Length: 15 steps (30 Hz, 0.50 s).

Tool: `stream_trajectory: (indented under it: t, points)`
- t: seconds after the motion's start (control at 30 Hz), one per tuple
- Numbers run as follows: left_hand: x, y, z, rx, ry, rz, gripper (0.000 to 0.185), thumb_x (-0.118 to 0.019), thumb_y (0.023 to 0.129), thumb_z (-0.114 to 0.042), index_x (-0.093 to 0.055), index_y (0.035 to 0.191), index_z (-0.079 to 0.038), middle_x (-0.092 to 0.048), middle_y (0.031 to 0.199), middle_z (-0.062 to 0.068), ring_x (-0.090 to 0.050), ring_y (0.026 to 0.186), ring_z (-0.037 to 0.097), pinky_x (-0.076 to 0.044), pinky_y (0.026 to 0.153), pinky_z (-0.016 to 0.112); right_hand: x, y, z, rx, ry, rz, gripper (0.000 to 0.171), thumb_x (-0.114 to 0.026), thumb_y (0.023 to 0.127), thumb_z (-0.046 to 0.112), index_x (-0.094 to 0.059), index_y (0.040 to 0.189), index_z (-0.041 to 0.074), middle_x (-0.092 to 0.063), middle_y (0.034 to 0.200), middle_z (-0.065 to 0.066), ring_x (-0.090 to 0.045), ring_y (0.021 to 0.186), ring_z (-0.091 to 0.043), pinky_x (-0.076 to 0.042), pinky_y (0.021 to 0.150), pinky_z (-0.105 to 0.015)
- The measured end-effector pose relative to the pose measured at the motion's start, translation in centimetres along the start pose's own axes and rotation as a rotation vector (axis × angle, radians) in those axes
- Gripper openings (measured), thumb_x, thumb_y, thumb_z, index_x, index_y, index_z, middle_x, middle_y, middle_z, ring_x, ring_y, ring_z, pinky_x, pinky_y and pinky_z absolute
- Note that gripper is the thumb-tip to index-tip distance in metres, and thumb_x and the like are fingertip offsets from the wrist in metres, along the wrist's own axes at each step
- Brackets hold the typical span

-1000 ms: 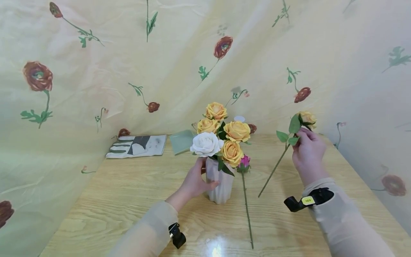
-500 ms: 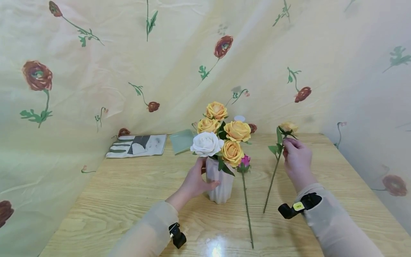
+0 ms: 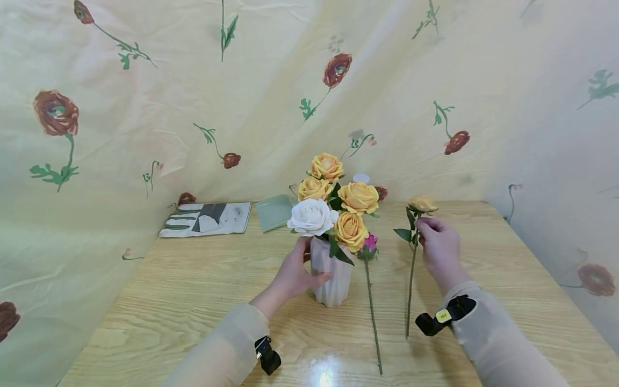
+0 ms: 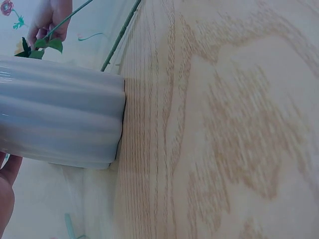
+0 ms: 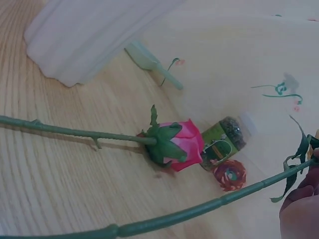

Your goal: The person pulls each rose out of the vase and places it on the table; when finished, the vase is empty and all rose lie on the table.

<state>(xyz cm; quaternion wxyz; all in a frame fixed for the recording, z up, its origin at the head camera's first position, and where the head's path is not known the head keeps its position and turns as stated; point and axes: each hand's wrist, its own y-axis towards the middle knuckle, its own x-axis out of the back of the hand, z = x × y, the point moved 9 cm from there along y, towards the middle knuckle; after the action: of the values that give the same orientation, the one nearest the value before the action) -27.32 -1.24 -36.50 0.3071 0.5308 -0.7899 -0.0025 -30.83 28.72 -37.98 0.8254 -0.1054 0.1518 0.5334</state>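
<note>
My left hand (image 3: 292,271) grips a white fluted vase (image 3: 331,274) from the side, thumb across its front. The vase stands upright on the table, holding several yellow roses (image 3: 357,197) and a white rose (image 3: 312,216). To its right, my right hand (image 3: 440,247) pinches the stem of another yellow rose (image 3: 423,203) just below the bloom. That stem hangs almost vertically, its lower end pointing toward the table's near side. Between vase and right hand lies a pink rose (image 5: 182,144) with a long stem, bloom toward the back.
Left of the vase at the back lies a white and grey glove (image 3: 208,220). A pale green scoop (image 5: 144,56) rests behind the vase. Near the pink bloom stands a jar (image 5: 224,142) with a green label. A flower-printed cloth (image 3: 271,97) encloses the table's back and sides.
My right hand has moved left and nearer to me with the yellow rose, whose stem has swung from slanted to nearly vertical. My left hand and the vase have stayed put.
</note>
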Motion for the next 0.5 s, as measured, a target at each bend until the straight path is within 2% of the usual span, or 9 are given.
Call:
stream_trajectory:
  t: [0.1, 0.3, 0.4, 0.5]
  points:
    - [-0.1, 0.1, 0.8, -0.009, -0.003, -0.009, 0.077, -0.072, 0.069, -0.022, -0.025, 0.128, -0.011, -0.044, 0.117, 0.007, -0.045, 0.106, 0.019, -0.041, 0.088, 0.032, -0.1, 0.0, -0.5, 0.001, -0.043, 0.0, 0.007, -0.061, 0.077, 0.001, -0.06, 0.074, 0.007, -0.052, 0.069, 0.002, -0.045, 0.057, -0.007, -0.04, 0.048, -0.016]
    - [-0.2, -0.1, 0.7, -0.02, -0.003, -0.01, 0.074, -0.071, 0.069, -0.026, -0.027, 0.126, -0.01, -0.044, 0.117, 0.006, -0.045, 0.105, 0.019, -0.041, 0.087, 0.031, 0.0, -0.1, -1.8, -0.028, -0.129, 0.003, 0.006, -0.061, 0.078, 0.003, -0.058, 0.079, 0.008, -0.054, 0.075, 0.003, -0.048, 0.062, -0.005, -0.042, 0.051, -0.015]
    - [-0.3, 0.0, 0.7, -0.015, -0.008, -0.006, 0.072, -0.071, 0.07, -0.027, -0.028, 0.125, -0.01, -0.044, 0.117, 0.006, -0.045, 0.105, 0.019, -0.041, 0.088, 0.03, 0.2, -0.1, -2.3, -0.031, -0.243, -0.013, 0.007, -0.062, 0.078, 0.007, -0.056, 0.082, 0.008, -0.053, 0.077, 0.004, -0.047, 0.065, -0.005, -0.041, 0.052, -0.014]
    - [-0.1, 0.0, 0.9, 0.003, -0.001, -0.015, 0.071, -0.071, 0.069, -0.028, -0.029, 0.124, -0.011, -0.045, 0.116, 0.005, -0.045, 0.105, 0.017, -0.04, 0.088, 0.029, -0.3, -0.1, -2.9, -0.03, -0.386, 0.012, 0.012, -0.062, 0.079, 0.014, -0.055, 0.088, 0.008, -0.051, 0.078, 0.005, -0.046, 0.067, -0.005, -0.041, 0.055, -0.014]
